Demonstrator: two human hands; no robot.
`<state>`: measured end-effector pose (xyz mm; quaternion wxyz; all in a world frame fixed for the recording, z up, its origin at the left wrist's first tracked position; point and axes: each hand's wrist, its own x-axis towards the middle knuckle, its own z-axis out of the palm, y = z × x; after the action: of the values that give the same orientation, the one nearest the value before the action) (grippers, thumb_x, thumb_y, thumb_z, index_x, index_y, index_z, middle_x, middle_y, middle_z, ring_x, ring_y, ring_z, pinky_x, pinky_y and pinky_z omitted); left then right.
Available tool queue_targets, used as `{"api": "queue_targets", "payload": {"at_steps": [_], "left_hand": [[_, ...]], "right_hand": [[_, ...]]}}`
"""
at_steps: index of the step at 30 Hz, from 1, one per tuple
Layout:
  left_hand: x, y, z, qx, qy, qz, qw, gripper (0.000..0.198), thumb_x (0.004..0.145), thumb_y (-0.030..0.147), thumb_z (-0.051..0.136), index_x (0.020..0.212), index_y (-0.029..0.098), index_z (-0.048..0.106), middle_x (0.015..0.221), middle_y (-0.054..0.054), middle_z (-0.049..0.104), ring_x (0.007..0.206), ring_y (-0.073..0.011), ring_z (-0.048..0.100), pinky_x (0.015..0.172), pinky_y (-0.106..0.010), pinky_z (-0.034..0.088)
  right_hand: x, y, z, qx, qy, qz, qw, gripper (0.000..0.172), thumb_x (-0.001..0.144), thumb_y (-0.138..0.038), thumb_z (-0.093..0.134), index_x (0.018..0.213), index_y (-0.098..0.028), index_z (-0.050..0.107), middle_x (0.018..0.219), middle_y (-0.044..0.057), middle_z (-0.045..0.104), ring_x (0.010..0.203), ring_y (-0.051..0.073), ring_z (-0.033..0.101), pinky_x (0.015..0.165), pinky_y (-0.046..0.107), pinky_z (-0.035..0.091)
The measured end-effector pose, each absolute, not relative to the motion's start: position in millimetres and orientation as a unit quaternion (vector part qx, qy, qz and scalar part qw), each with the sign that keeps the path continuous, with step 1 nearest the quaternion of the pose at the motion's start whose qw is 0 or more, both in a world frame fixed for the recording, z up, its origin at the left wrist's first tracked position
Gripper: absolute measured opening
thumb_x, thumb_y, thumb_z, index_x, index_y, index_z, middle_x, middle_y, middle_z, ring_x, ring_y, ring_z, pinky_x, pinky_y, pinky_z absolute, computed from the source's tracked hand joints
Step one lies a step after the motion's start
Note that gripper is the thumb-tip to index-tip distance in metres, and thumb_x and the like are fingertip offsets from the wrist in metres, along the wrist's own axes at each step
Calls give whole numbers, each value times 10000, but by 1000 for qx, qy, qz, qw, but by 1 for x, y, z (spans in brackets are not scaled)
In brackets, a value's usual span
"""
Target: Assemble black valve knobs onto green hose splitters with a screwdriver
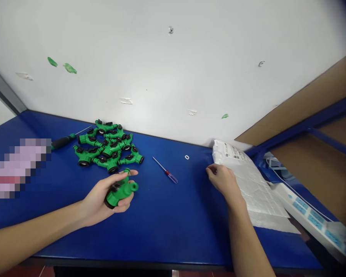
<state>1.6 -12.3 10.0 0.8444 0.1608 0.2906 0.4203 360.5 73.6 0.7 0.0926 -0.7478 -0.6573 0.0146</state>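
Snugly gripped: green hose splitter [121, 191] in left hand [103, 198].
Black-knobbed body; right hand [222, 181], half-open, touches white packet [252, 181].

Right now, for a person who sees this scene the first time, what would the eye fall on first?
The heap of green plastic hose connectors stands out first, bright against the blue table, near its back edge by the white wall. In front of the heap, the left hand holds another green connector. Farther right, the right hand rests at the edge of a large white plastic package.
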Motion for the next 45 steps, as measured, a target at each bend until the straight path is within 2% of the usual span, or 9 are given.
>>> {"api": "queue_targets", "payload": {"at_steps": [6, 11, 15, 18, 23, 27, 31, 38, 45], "left_hand": [[-9, -6, 2, 118, 216, 363, 899, 519, 1004, 430, 300, 1232, 79, 607, 430, 3, 545, 255, -81, 362, 256, -163, 265], [-13, -5, -13, 110, 117, 317, 935, 651, 1008, 449, 191, 1194, 44, 665, 374, -32, 575, 178, -101, 334, 200, -185, 250], [-9, -5, -27, 123, 133, 227, 957, 715, 983, 490, 250, 816, 33, 773, 325, -56, 532, 166, -124, 377, 163, -200, 187], [-2, -7, -30, 163, 221, 155, 949, 777, 919, 614, 337, 436, 84, 636, 275, -70, 459, 185, -127, 413, 176, -188, 172], [6, -10, -14, 209, 346, 278, 871, 531, 891, 605, 440, 962, 134, 676, 741, -122, 723, 533, -208, 657, 337, -228, 458], [7, -9, -4, 317, 337, 400, 791, 404, 884, 511, 561, 1134, 193, 576, 1111, -137, 665, 912, -289, 667, 643, -401, 588], [8, -9, -4, 374, 372, 407, 746, 337, 791, 328, 747, 1036, 179, 570, 1009, -107, 678, 874, -247, 662, 645, -340, 562], [10, -7, -1, 301, 406, 404, 763, 369, 872, 343, 664, 1151, 165, 501, 752, -92, 730, 616, -167, 666, 567, -261, 511], [9, -9, 0, 289, 380, 399, 783, 251, 878, 387, 641, 833, 165, 532, 756, -91, 709, 617, -170, 654, 517, -260, 515]], "right_hand": [[320, 69, 1, -605, -745, 1, 280, 212, 871, -287, 533, 876, -156, 700, 834, 85, 682, 700, 203, 601, 694, 339, 483], [262, 40, 13, -465, -801, 165, 340, 216, 905, -320, 576, 1050, -188, 666, 1008, 93, 631, 751, 174, 574, 665, 312, 483], [211, 14, 17, -282, -802, 396, 346, 418, 875, -317, 644, 1274, -220, 569, 1081, 85, 610, 701, 124, 566, 622, 272, 490], [190, 7, 11, -256, -764, 456, 379, 165, 900, -311, 625, 960, -182, 707, 840, 46, 640, 638, 110, 560, 595, 250, 480], [199, 15, 1, -359, -665, 499, 425, 238, 832, -364, 698, 718, -157, 678, 705, 17, 614, 525, 89, 535, 482, 222, 433], [208, 20, 1, -440, -600, 498, 446, 254, 778, -389, 739, 712, -157, 659, 533, -25, 572, 449, 84, 498, 446, 213, 411], [206, 21, 1, -456, -557, 522, 457, 314, 775, -441, 727, 678, -156, 639, 437, -38, 544, 377, 78, 458, 395, 208, 388], [208, 23, -1, -379, -535, 589, 472, 240, 684, -334, 826, 847, -184, 734, 649, -9, 673, 533, 105, 601, 551, 246, 508], [206, 23, -3, -383, -427, 647, 502, 194, 683, -310, 840, 805, -185, 757, 651, -8, 677, 552, 90, 602, 543, 215, 512]]}}
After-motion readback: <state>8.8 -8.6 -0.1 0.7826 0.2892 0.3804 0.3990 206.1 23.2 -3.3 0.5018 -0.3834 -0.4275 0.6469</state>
